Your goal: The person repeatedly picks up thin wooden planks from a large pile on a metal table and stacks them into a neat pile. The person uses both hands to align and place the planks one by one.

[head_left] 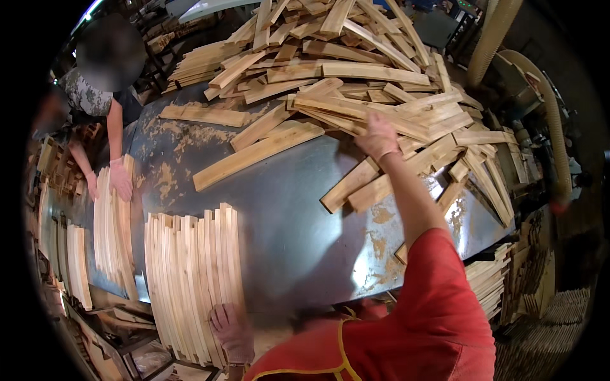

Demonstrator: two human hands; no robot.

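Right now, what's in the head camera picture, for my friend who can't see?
A person's right hand touches a plank on a messy wood pile; the left hand touches a neat plank row. A co-worker touches another row.

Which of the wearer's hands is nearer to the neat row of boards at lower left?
Left. The left hand is at the lower right side of the row of boards; the right hand is farther off, up at the loose pile.

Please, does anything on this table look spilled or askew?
Irregular tan patches mark the grey metal tabletop left and right, perhaps dust or wear. Beyond, pale wooden boards lie heaped at crossing angles, unlike the neat near-left row of wooden boards.
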